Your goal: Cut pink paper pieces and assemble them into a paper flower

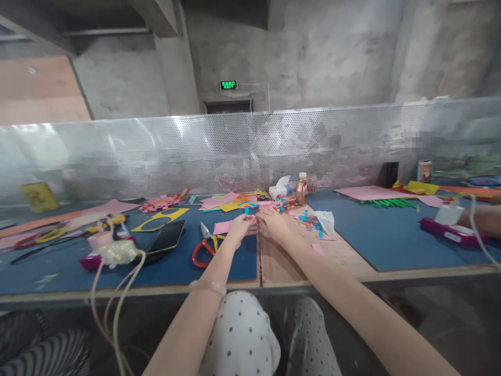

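My left hand (pixel 240 228) and my right hand (pixel 274 223) meet over the seam between the blue mat and the bare wood. Both have fingers bent and drawn together. A bit of pink shows between the fingertips, too small to make out, and a small blue piece (pixel 246 211) is just beyond my left fingers. Left of my left hand lies a pink paper (pixel 221 227). Scissors with red and yellow handles (pixel 200 256) rest nearer the front edge. Small pink, blue and orange paper scraps (pixel 311 225) and a white tissue (pixel 325 221) are right of my right hand.
A black phone (pixel 169 237) and a purple device with cables (pixel 91 260) lie left. Behind stand a tissue pack (pixel 279 190) and a brown bottle (pixel 301 191). Green strips (pixel 387 203) lie right. Another person's arm (pixel 483 220) is near a second purple device (pixel 450 232).
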